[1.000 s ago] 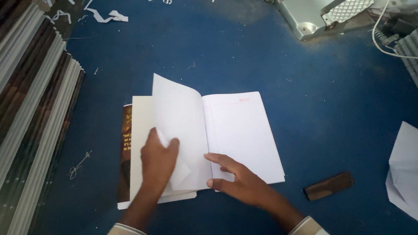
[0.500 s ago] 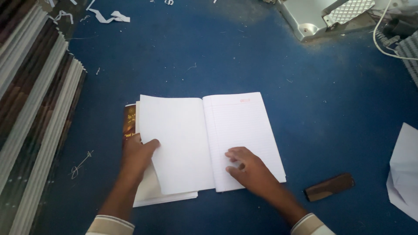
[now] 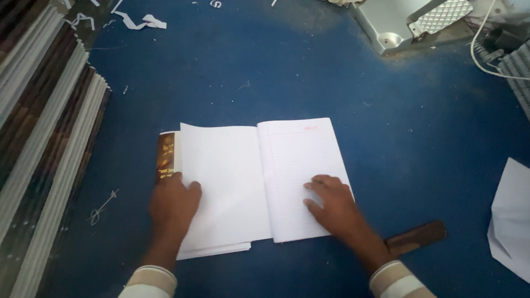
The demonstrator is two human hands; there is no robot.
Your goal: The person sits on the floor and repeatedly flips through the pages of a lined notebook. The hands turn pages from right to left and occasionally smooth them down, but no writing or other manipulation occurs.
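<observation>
Brightness: even and fairly bright, soft daylight-like light with no harsh contrast.
Light source: not in view; its direction cannot be told for sure.
Shadows: faint and short; a thin dark edge under the open notebook (image 3: 259, 187) and beneath the left hand (image 3: 174, 204) and right hand (image 3: 334, 207).
Glare: the white pages run close to washed out, so the ruled lines on the right page are barely legible; the grey metal machine base (image 3: 397, 25) shows a mild sheen.
Sharpness: soft overall, with compression smear; fine texture of the blue counter (image 3: 221, 83) is lost.
Motion blur: slight on both hands.
Edges: the stacked books (image 3: 38, 138) at left lean and stretch from wide-angle distortion; corners are softer.
</observation>
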